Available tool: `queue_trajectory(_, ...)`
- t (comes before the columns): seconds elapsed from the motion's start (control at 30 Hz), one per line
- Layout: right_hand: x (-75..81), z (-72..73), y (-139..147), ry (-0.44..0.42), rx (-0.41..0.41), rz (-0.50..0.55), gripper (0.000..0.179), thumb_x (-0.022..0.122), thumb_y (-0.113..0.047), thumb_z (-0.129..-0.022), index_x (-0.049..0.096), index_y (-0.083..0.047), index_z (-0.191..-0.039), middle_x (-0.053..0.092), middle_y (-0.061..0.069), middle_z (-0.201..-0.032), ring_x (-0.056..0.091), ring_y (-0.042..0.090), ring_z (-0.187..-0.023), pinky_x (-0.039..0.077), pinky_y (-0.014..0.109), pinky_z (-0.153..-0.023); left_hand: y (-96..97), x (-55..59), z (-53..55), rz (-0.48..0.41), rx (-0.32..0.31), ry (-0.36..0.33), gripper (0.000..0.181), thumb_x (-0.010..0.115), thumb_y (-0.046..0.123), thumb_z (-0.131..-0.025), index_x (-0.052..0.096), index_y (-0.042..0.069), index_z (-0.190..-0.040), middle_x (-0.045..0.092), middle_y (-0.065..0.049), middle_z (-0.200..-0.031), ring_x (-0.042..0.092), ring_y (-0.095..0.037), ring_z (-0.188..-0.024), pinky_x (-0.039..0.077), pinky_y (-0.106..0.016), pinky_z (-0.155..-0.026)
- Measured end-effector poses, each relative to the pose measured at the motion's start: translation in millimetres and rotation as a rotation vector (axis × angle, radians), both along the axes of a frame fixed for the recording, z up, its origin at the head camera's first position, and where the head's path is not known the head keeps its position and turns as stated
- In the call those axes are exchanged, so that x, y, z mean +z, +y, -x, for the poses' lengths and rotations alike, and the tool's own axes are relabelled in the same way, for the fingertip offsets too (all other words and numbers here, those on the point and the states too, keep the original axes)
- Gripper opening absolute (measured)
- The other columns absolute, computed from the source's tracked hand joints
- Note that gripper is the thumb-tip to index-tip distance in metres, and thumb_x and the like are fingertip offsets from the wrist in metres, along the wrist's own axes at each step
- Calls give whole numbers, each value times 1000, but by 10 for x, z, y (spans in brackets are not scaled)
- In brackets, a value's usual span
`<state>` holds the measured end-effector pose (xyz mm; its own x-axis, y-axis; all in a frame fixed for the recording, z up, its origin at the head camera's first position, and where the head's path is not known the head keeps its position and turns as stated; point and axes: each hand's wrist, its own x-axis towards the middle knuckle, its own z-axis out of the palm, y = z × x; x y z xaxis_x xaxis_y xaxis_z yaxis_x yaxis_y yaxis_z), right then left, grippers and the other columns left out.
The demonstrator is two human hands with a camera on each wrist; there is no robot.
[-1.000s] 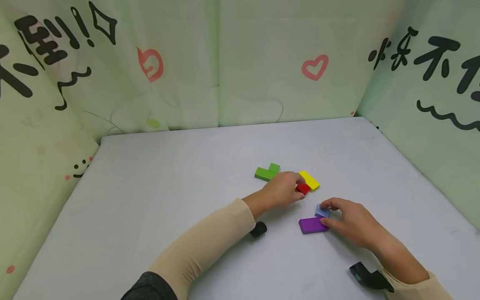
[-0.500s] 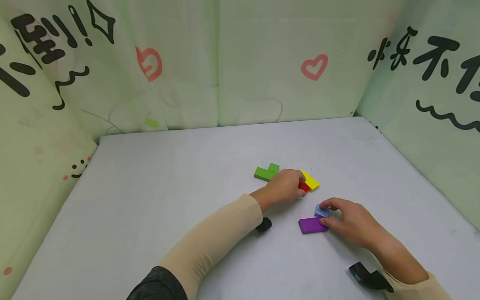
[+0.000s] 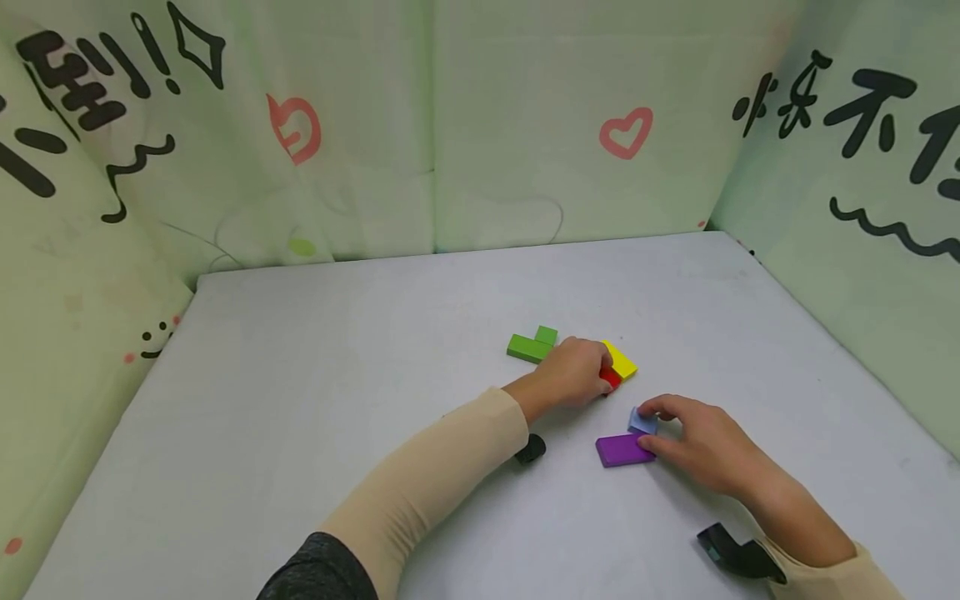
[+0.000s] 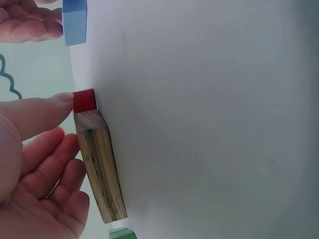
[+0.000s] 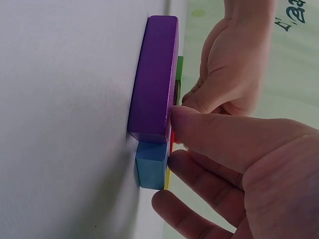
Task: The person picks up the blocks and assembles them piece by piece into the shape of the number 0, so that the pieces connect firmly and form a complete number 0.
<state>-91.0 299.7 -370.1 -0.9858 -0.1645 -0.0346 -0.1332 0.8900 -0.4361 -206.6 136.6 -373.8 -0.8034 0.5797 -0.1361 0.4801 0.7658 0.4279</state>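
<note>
My left hand (image 3: 572, 371) pinches a small red block (image 3: 611, 379) between thumb and fingers. The red block touches a flat yellow block (image 3: 619, 360). In the left wrist view, a long bare-wood block (image 4: 102, 169) lies end to end with the red one, beside my curled fingers; in the head view my hand covers it. Lower right, my right hand (image 3: 701, 442) rests its thumb on the end of a purple block (image 3: 622, 451), and its fingertips touch a light blue block (image 3: 642, 422). Purple and blue sit against each other.
Two green pieces (image 3: 529, 347) lie just behind my left hand, touching each other. A white table (image 3: 337, 375) spreads around, enclosed by pale green printed curtains (image 3: 510, 125). Dark wrist devices (image 3: 738, 554) hang below both sleeves.
My left hand has shifted slightly right, and the red block has moved a little with it beside the yellow one. My right hand, the purple block and the blue block have stayed put.
</note>
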Motion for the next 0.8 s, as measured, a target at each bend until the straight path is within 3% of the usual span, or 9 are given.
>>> queue_trajectory(0.27, -7, -5, 11, 5, -1, 7, 35, 78, -21, -87, 68, -6, -117, 68, 11, -110, 61, 36, -103, 48, 57, -86, 35, -4, -7, 6, -17, 22, 39, 75, 28, -92, 68, 18, -130, 66, 6, -120, 54, -9, -103, 46, -18, -89)
queue_trajectory(0.63, -5, -6, 6, 15, 1, 11, 34, 78, -21, -87, 68, -6, -116, 68, 11, -109, 62, 36, -103, 48, 57, -86, 55, -22, -3, 37, -4, -9, 41, 76, 31, -91, 67, 21, -129, 64, 8, -117, 50, -9, -102, 45, -19, -88)
queue_trajectory(0.8, 2, -4, 2, 2, -1, 4, 35, 77, -22, -87, 68, -6, -117, 68, 11, -109, 61, 37, -104, 48, 58, -87, 41, -15, -4, 48, -38, 10, 41, 75, 31, -92, 67, 21, -130, 64, 8, -117, 50, -10, -103, 44, -20, -86)
